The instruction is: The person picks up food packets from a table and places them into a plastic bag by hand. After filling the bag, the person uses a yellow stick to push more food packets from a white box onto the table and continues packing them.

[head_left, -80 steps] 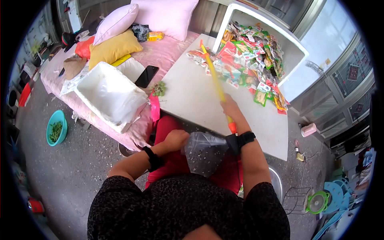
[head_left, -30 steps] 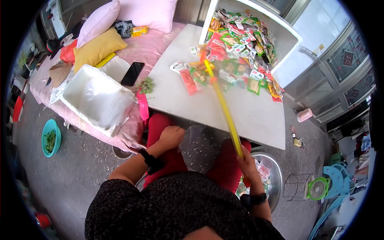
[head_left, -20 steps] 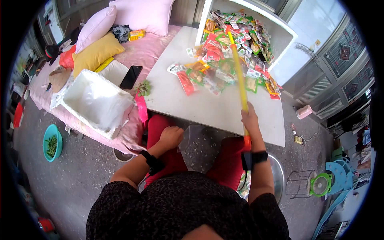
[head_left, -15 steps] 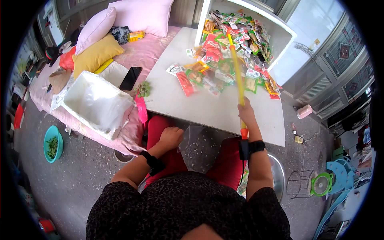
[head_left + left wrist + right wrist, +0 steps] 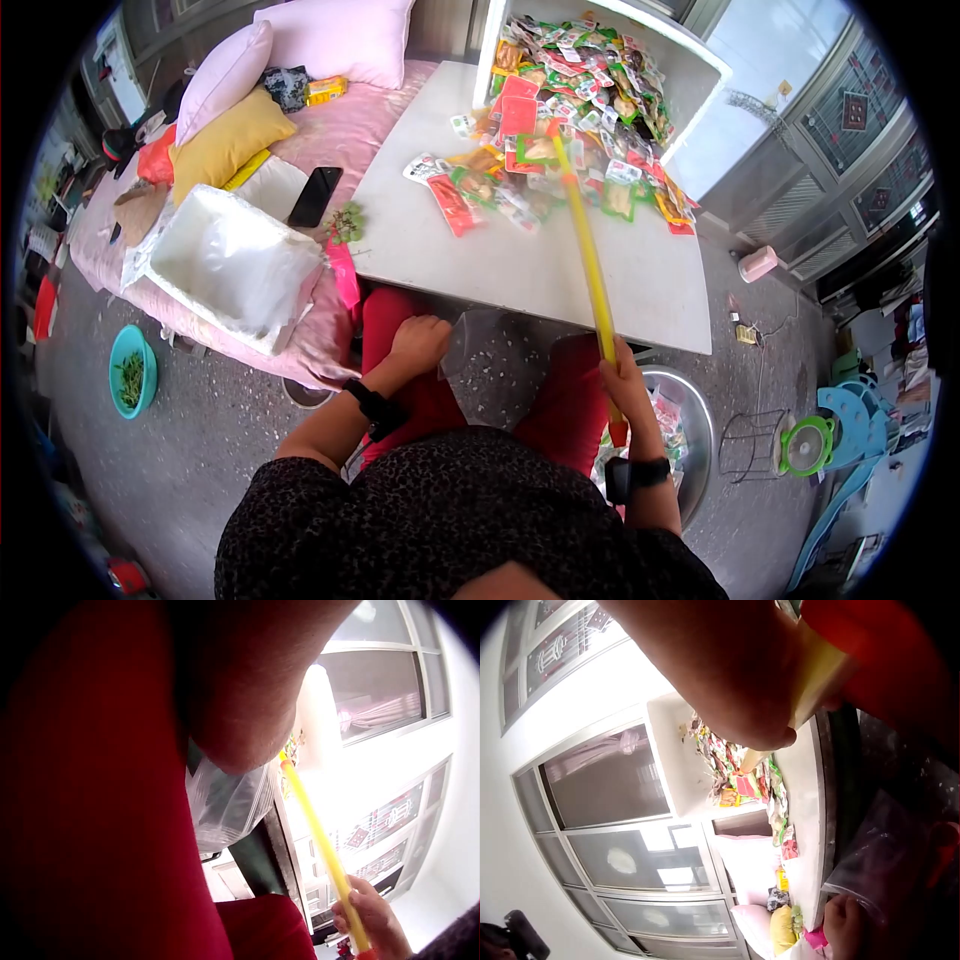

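Observation:
My right hand (image 5: 622, 385) grips a yellow stick (image 5: 590, 270) with orange ends near its lower end. The stick slants up across the table, and its far tip overlaps a heap of small colourful food packets (image 5: 585, 80). Some of these packets fill a tipped white foam box (image 5: 690, 65), and others spill onto the white tabletop (image 5: 440, 235). My left hand (image 5: 420, 343) rests on the red-trousered thigh and holds a clear plastic bag (image 5: 229, 802), which hangs between the knees. The left fingertips are hidden in the left wrist view.
A metal basin (image 5: 700, 430) with packets stands on the floor by the right knee. On the pink bed to the left lie a lined white foam box (image 5: 225, 265), a phone (image 5: 315, 197) and pillows. Grapes (image 5: 347, 223) sit at the table's left edge.
The right hand has drawn the stick back toward the body, after an earlier pull and reach. Its tip has come lower in the heap, and packets there have shifted forward. The left hand stays put.

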Available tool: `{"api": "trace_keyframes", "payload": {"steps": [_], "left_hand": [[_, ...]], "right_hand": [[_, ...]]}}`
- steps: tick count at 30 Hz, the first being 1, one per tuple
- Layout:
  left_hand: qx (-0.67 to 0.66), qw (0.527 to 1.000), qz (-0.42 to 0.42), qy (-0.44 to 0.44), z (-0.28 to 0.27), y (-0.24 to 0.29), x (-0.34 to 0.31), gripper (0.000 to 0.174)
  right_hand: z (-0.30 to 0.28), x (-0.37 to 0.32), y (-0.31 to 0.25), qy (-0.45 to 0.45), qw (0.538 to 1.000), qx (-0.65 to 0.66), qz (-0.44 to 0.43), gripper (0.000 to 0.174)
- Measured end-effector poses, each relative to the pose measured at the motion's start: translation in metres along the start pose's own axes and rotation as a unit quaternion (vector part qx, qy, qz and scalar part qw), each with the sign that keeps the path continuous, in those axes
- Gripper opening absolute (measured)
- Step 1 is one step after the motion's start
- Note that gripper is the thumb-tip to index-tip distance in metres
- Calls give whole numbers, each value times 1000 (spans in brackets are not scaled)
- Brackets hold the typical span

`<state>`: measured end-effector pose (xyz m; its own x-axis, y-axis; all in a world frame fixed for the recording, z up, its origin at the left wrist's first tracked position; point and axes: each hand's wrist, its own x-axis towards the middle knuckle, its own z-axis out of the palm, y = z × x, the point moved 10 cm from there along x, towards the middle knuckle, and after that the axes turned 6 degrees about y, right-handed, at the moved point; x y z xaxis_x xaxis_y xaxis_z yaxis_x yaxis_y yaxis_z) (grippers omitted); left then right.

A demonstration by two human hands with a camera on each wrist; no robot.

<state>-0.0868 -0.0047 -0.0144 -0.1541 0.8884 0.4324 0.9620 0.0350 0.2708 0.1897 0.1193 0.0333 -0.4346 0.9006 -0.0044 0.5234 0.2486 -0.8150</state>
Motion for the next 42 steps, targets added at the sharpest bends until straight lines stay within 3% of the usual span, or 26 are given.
{"api": "trace_keyframes", "payload": {"steps": [5,7,14,21,23,25,27,29,30,33,36,38,42], "left_hand": [[-9,1000,-1,12,-1,2,-1,7],[-11,1000,0,22,-3,1,0,7],[-5,1000,-14,-6,-1,-1,1,7],[-2,1000,-10,-12,1,0,0,7],[-4,1000,-7,-20,2,-1,0,7],[-6,1000,-7,-25,2,0,0,8],[-15,1000,-7,-4,-1,0,0,8],[-20,1000,-6,14,-5,0,-1,8],[-21,1000,-5,22,-6,0,-2,8],[-21,999,-5,32,-7,-2,-2,7],[-26,999,-1,39,-6,-1,-1,7],[-29,999,-1,40,-6,-1,-2,6],[-19,1000,-15,19,-6,-4,-3,6]], "right_hand": [[-13,4,8,25,1000,2,2,47],[-11,31,-24,30,999,8,27,47],[15,127,-42,26,999,31,13,48],[9,63,-12,-39,998,-13,56,49],[5,33,-11,-54,998,-30,27,49],[2,7,-3,22,977,-119,-175,48],[1,-10,2,13,985,-64,-157,47],[10,-36,3,-77,984,136,88,47],[8,-38,1,-68,976,192,78,47],[-4,-23,10,24,991,126,39,47],[-10,19,-9,37,994,99,10,46],[-9,40,-14,22,998,37,55,46],[-8,41,8,-1,999,4,49,45]]}}
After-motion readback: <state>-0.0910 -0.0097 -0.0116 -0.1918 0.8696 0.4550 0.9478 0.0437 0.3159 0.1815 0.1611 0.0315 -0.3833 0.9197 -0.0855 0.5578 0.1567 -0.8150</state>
